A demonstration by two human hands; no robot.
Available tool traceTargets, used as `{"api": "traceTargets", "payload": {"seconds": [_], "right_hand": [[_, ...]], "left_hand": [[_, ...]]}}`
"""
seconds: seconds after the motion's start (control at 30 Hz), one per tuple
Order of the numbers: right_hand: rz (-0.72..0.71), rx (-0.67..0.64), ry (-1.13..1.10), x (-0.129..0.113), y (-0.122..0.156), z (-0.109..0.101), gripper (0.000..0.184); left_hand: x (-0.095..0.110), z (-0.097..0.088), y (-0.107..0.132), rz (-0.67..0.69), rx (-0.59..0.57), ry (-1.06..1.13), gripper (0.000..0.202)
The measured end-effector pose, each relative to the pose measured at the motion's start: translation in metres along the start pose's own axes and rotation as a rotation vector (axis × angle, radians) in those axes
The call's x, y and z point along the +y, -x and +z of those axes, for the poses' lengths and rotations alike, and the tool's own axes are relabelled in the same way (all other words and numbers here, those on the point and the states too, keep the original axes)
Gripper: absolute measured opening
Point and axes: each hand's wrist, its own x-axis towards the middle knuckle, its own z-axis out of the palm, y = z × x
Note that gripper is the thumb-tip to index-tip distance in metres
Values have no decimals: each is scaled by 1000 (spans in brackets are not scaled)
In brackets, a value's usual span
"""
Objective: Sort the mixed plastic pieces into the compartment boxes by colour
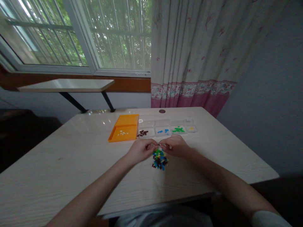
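My left hand [142, 150] and my right hand [176, 146] meet fingertip to fingertip over the table, both closed in a pinch. Between them shows a small dark piece [159, 144], too small to make out clearly. Just below the fingers lies a loose pile of tiny building bricks [160, 160] in brown, blue, green, yellow and white. Beyond my hands, a clear compartment box [163, 122] holds brown pieces [143, 133], blue pieces [163, 131], green pieces [178, 129] and a bit of yellow [191, 128] in separate front compartments.
An orange tray [127, 119] with white pieces [122, 133] in its front half adjoins the box on the left. At the back left a raised shelf [68, 84] stands on black legs. The wooden table [78, 164] ends before a curtain [189, 63] and window.
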Motion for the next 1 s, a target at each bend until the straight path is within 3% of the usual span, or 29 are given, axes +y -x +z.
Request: {"api": "traceTargets", "payload": {"seconds": [0.17,0.7,0.8,0.87,1.0], "right_hand": [[15,17,-15,0,1,0,16],[70,-28,-18,-4,1,0,17],[133,-117,-57,0,1,0,20],[207,-246,-92,4,0,-1,21],[329,-543,-228,16,0,-3,16]], "left_hand": [[3,0,2,75,122,-155,18],[2,4,3,125,131,-132,16],[2,2,2,135,142,-142,17],[3,-2,2,142,175,-148,17],[5,-13,1,126,356,-121,19]]}}
